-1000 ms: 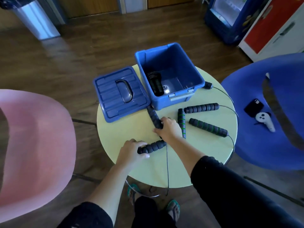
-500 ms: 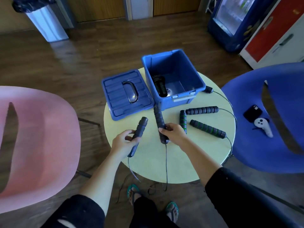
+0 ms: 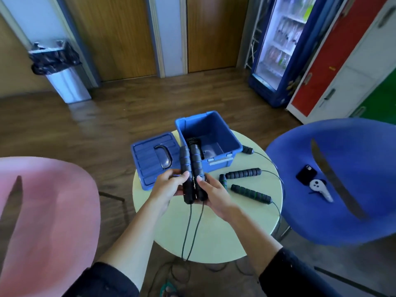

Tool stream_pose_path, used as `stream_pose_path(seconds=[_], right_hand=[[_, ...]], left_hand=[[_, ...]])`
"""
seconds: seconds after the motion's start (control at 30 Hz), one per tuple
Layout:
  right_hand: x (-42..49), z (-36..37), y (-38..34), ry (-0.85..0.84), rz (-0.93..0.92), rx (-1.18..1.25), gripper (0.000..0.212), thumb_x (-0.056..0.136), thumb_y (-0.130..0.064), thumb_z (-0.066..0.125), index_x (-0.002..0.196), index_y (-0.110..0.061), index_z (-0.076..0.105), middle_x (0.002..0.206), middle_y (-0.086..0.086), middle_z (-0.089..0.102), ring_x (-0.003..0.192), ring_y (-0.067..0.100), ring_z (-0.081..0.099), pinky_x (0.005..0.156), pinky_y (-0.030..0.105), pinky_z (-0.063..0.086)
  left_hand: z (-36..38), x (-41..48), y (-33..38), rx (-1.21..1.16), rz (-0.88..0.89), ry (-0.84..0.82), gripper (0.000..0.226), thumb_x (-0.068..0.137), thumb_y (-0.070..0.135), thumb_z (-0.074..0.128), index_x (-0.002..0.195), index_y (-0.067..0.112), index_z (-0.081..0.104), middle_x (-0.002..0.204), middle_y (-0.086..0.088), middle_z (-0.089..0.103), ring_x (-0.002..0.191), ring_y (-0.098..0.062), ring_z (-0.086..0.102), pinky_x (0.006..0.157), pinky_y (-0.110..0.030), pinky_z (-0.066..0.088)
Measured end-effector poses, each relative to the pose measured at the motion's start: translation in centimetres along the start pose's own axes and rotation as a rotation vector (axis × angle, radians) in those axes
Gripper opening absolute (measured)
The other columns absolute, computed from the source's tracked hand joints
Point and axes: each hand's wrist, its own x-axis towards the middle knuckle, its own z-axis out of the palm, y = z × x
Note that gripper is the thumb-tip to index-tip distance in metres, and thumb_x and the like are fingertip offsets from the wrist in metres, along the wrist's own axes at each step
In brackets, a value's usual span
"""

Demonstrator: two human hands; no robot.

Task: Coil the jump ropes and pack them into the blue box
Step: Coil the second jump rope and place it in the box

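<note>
Black foam jump rope handles stand side by side and touch, held up over the near part of the round worktop, and their thin cords hang down past its near edge. The left hand has its grip curled round the left handle, and the right hand has its grip curled round the right one. Just behind them, on the far side, sits the open blue box with a coiled rope inside, its lid flat on the left, and more handles lie to the right.
</note>
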Motion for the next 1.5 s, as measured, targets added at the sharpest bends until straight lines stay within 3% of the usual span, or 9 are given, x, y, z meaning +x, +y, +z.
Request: stream_pose_path(seconds=[0.13,0.5,0.63,0.83,0.93,1.07,1.2,1.37,1.5], right_hand=[[-0.5,0.1,-2.2,-0.009,-0.052,-0.059,0.032,0.097,-0.017,0.054,0.128,-0.013,0.049,0.126,0.016,0.061,0.108,0.027,0.063,0.079,0.037,0.058],[-2.6,-0.8,-9.9,-0.196,-0.095,-0.225,0.033,0.087,-0.011,0.064,0.117,-0.015,0.051,0.101,0.003,0.062,0.086,0.01,0.065,0.067,0.025,0.053],[-3.6,-0.5,-14.1,-0.291,-0.067,-0.227,0.042,0.081,-0.012,0.063,0.121,-0.014,0.05,0.111,0.009,0.061,0.099,0.021,0.062,0.082,0.034,0.055],[-4.9,0.7,-17.9,0.101,-0.401,-0.613,0.086,0.06,-0.02,0.09,0.127,-0.024,0.037,0.116,-0.007,0.053,0.103,0.009,0.059,0.079,0.029,0.057],[-4.7,0.4,-19.0,0.21,-0.49,-0.691,0.072,0.054,-0.02,0.093,0.11,-0.018,0.048,0.111,-0.005,0.057,0.101,0.012,0.059,0.082,0.03,0.054],[-4.8,-0.7,-22.3,0.068,-0.324,-0.384,0.054,0.062,0.001,0.085,0.104,-0.008,0.051,0.106,0.011,0.06,0.073,0.019,0.066,0.05,0.032,0.055],[-5.6,-1.9,-27.0,-0.086,-0.167,-0.501,0.03,0.075,0.008,0.072,0.095,-0.005,0.054,0.091,0.015,0.057,0.05,0.011,0.061,0.041,0.021,0.047],[-4.9,-2.1,-31.4,-0.318,0.033,-0.781,0.031,0.073,-0.013,0.069,0.1,0.001,0.06,0.066,0.004,0.055,0.049,0.01,0.052,0.044,0.015,0.047],[-5.0,-1.4,-32.8,-0.277,0.104,-0.885,0.032,0.072,-0.016,0.072,0.098,0.0,0.061,0.073,0.005,0.058,0.054,0.011,0.056,0.049,0.015,0.05]], left_hand=[[0.7,-0.6,2.7,0.0,0.03,-0.022,0.012,0.088,0.013,0.067,0.098,0.006,0.065,0.081,-0.008,0.07,0.06,-0.014,0.067,0.057,-0.024,0.054],[2.4,-1.4,11.2,0.025,0.092,-0.049,0.032,0.071,0.044,0.078,0.09,0.022,0.065,0.076,0.001,0.065,0.067,-0.017,0.059,0.054,-0.026,0.042],[4.0,-2.1,14.8,-0.068,0.165,0.043,0.025,0.071,0.037,0.081,0.084,0.02,0.069,0.085,-0.005,0.069,0.079,-0.024,0.066,0.071,-0.033,0.052],[5.6,-3.5,18.8,-0.237,0.209,0.196,0.032,0.075,0.032,0.08,0.084,0.015,0.055,0.081,-0.001,0.059,0.072,-0.019,0.058,0.068,-0.028,0.042],[5.9,-3.9,20.3,-0.227,0.226,0.176,0.037,0.076,0.036,0.079,0.089,0.015,0.052,0.081,0.001,0.055,0.077,-0.02,0.054,0.071,-0.03,0.041],[5.6,-3.6,21.5,0.171,0.505,0.141,0.046,0.077,0.054,0.071,0.095,0.013,0.065,0.089,0.001,0.061,0.082,-0.018,0.061,0.061,-0.023,0.047],[4.2,-3.2,23.3,0.663,0.759,-0.071,0.077,0.059,0.085,0.05,0.116,0.034,0.062,0.111,0.016,0.064,0.108,-0.004,0.057,0.087,-0.022,0.04],[5.7,-4.4,24.7,1.143,0.677,-0.331,0.079,0.044,0.081,0.063,0.106,0.033,0.063,0.102,0.007,0.067,0.094,-0.013,0.062,0.081,-0.03,0.048],[6.3,-4.7,23.3,1.104,0.672,-0.374,0.083,0.039,0.076,0.077,0.102,0.024,0.061,0.093,-0.001,0.07,0.086,-0.021,0.065,0.082,-0.046,0.054]])
